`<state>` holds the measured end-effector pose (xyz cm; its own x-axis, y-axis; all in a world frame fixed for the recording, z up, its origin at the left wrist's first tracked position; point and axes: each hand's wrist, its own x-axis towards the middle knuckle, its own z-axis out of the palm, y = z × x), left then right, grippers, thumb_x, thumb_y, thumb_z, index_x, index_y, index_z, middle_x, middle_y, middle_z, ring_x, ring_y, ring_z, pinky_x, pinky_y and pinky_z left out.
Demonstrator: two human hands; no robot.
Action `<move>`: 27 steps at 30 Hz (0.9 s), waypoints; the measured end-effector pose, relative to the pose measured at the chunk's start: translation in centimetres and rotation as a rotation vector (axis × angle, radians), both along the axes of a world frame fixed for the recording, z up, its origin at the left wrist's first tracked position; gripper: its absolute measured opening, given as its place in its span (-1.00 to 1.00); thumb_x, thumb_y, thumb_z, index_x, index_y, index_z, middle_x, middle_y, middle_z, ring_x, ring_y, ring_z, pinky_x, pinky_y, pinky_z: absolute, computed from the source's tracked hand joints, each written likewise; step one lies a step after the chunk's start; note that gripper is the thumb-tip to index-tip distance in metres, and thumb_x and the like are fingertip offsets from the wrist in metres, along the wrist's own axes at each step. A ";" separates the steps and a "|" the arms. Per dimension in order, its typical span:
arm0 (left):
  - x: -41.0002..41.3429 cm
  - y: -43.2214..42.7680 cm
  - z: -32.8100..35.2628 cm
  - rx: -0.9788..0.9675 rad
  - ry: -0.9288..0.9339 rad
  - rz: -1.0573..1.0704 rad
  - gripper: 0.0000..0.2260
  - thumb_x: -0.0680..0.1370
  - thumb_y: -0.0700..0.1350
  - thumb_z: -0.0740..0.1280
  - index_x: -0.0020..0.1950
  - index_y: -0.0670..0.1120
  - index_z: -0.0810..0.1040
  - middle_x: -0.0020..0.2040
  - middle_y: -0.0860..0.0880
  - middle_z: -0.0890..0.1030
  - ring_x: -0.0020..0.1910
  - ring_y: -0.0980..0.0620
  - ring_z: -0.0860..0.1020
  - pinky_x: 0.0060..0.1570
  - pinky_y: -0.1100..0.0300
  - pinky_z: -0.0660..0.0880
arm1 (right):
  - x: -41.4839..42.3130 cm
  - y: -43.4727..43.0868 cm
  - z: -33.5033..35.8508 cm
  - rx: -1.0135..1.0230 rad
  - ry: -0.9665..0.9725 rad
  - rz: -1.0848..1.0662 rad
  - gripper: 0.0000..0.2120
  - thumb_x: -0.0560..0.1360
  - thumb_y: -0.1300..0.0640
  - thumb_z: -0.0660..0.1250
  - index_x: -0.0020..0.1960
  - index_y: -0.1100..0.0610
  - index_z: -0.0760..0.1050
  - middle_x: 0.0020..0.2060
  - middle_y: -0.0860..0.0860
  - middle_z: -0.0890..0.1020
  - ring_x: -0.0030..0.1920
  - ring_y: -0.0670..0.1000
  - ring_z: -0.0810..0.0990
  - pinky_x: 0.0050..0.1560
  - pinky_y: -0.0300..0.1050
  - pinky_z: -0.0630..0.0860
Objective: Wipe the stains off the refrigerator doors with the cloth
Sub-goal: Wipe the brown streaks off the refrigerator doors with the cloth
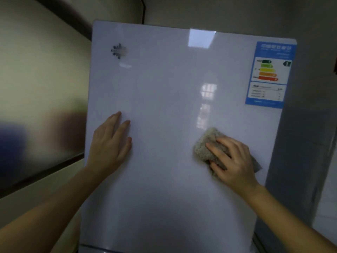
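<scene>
Cloth: we see the beige cloth (206,147) pressed flat under our right hand (231,159), bulging out past the fingertips and trailing behind the palm.
Right fingers: the fingers (217,152) lie spread on the cloth, pinning it to the door rather than gripping it.
Left fingers: our left hand (109,143) rests flat and open on the door, holding nothing.
Refrigerator door (164,92): glossy white, beneath both palms.
Stain (118,51): a dark smudge well above our left fingertips.
Energy label (269,73): above our right fingers, at the door's upper corner.
</scene>
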<state>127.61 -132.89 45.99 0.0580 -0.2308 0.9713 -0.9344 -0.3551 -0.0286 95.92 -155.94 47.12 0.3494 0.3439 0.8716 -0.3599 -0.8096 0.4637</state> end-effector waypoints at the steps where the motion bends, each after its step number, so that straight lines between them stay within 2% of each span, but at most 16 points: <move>1: 0.4 0.4 -0.8 -0.003 0.017 0.013 -0.53 0.63 0.05 0.17 0.43 -0.20 0.48 0.52 -0.26 0.37 0.46 -0.29 0.41 0.36 -0.13 0.38 | 0.6 0.3 -0.2 -0.008 0.018 0.006 -0.59 0.50 0.07 0.42 0.33 0.12 0.61 0.26 0.18 0.60 0.25 0.20 0.52 0.22 0.10 0.43; 7: 2.8 1.7 -3.8 0.000 0.000 0.038 -0.54 0.63 0.03 0.20 0.44 -0.20 0.47 0.54 -0.26 0.35 0.49 -0.28 0.38 0.39 -0.12 0.36 | 4.2 2.4 3.3 -0.077 0.042 0.020 -0.59 0.49 0.02 0.48 0.31 0.12 0.63 0.23 0.19 0.63 0.20 0.23 0.57 0.19 0.09 0.43; 11: 4.6 1.9 -4.8 -0.055 0.023 0.028 -0.54 0.63 0.03 0.21 0.45 -0.19 0.47 0.54 -0.26 0.35 0.49 -0.27 0.38 0.42 -0.12 0.35 | 7.6 3.9 7.9 -0.013 -0.073 0.042 -0.59 0.53 0.00 0.44 0.33 0.12 0.60 0.26 0.18 0.59 0.20 0.23 0.52 0.19 0.11 0.40; 14: 5.9 1.9 -5.4 -0.061 -0.016 0.007 -0.55 0.64 0.02 0.23 0.46 -0.17 0.46 0.55 -0.24 0.34 0.50 -0.25 0.37 0.43 -0.11 0.35 | 11.2 6.1 9.5 0.021 -0.078 0.055 -0.57 0.51 -0.05 0.46 0.32 0.10 0.60 0.28 0.16 0.58 0.23 0.20 0.50 0.19 0.08 0.38; 18: 7.3 1.5 -5.6 -0.069 -0.084 -0.005 -0.55 0.64 0.02 0.24 0.49 -0.13 0.42 0.57 -0.21 0.31 0.55 -0.20 0.32 0.47 -0.05 0.28 | 16.4 9.1 6.4 -0.073 0.169 0.089 -0.53 0.49 -0.11 0.46 0.32 0.11 0.61 0.28 0.20 0.61 0.20 0.27 0.58 0.21 0.11 0.45; 23: 8.4 1.8 -6.8 -0.065 -0.123 -0.024 -0.53 0.63 -0.01 0.26 0.52 -0.14 0.39 0.59 -0.21 0.27 0.57 -0.18 0.28 0.53 -0.02 0.23 | 17.9 10.1 -1.5 -0.305 0.577 0.151 -0.66 0.55 -0.04 0.44 0.25 0.11 0.66 0.25 0.14 0.66 0.16 0.20 0.66 0.12 0.06 0.59; 25: 8.4 2.0 -7.2 -0.071 -0.109 -0.027 -0.54 0.64 -0.01 0.26 0.51 -0.16 0.40 0.58 -0.22 0.29 0.57 -0.19 0.28 0.53 -0.02 0.23 | 17.6 10.1 -1.4 -0.319 0.563 0.168 -0.70 0.56 -0.01 0.43 0.21 0.13 0.68 0.22 0.13 0.68 0.12 0.20 0.68 0.10 0.06 0.60; 27: 8.3 2.1 -7.7 -0.072 -0.095 -0.031 -0.55 0.64 -0.01 0.25 0.50 -0.17 0.41 0.57 -0.23 0.30 0.56 -0.20 0.29 0.54 -0.02 0.23 | 17.5 10.2 0.9 -0.300 0.450 0.168 -0.71 0.56 0.01 0.43 0.19 0.16 0.69 0.19 0.16 0.69 0.09 0.23 0.69 0.09 0.08 0.61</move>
<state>135.87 -130.76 38.31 -0.0415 -0.1610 0.9861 -0.9394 -0.3300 -0.0934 113.47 -145.76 48.03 0.5829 0.6365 0.5050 0.0487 -0.6478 0.7603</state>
